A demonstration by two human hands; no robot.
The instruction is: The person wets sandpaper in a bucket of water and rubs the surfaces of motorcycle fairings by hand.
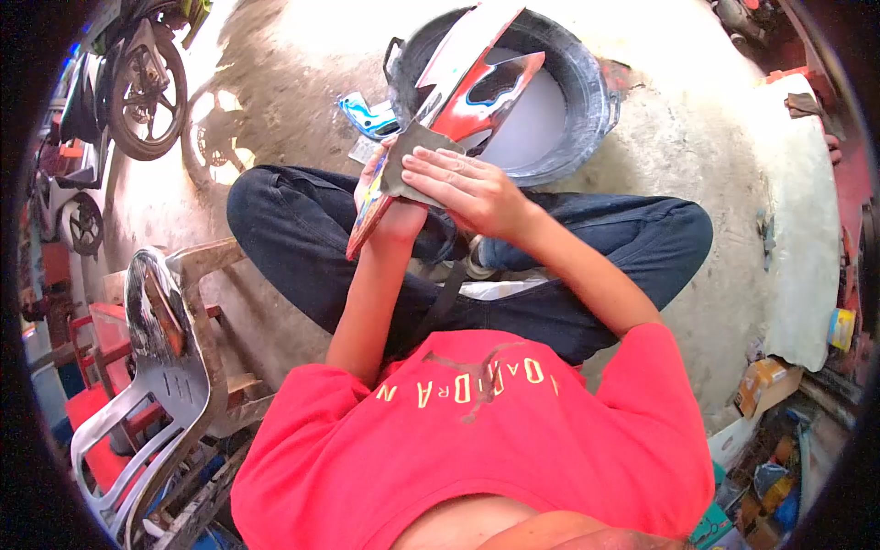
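A long red and white panel (472, 105) slants from above my lap across the near edge of a round black basin (591, 137) that holds whitish liquid. Under the panel's lower part, my left hand (396, 206) supports it, with fingers wrapped at its left edge. My right hand (472, 188) presses a grey-brown sheet of sandpaper (412, 165) flat on the panel, its fingers extended over the sheet. Left of the basin, a small blue and white piece (368, 116) lies on the floor.
At the left are a grey plastic chair (174, 385), a wooden frame (213, 367) and a motorcycle wheel (147, 92). To the right stand a pale board (807, 229) and a cardboard box (768, 385). Part of another person's hand (832, 148) shows at the right edge.
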